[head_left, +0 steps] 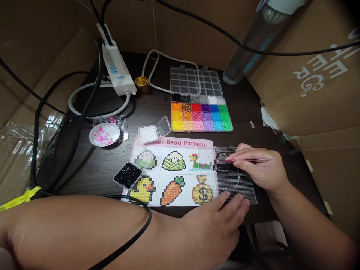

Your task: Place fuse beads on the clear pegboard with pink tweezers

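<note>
My right hand (pixel 261 165) pinches thin pink tweezers (pixel 253 160), their tips pointing left over a clear pegboard (pixel 247 193). Near the tips, dark beads (pixel 222 155) form a curved outline on the board. My left hand (pixel 216 225) lies with fingers spread on the board's lower edge and the pattern sheet's corner. Under the board's left part is the bead pattern sheet (pixel 168 168), printed with a carrot, a money bag and other pictures. An open box of black beads (pixel 128 175) rests on the sheet's left side, and a box of white beads (pixel 148 134) at its top edge.
A sectioned tray of coloured beads (pixel 201 116) stands at the back. Left are a white dish (pixel 104 134) of pink and white beads, a gold cup (pixel 142 84) and a power strip (pixel 116 67). A black cable (pixel 135 236) crosses my left forearm. Cardboard walls (pixel 315 112) surround the table.
</note>
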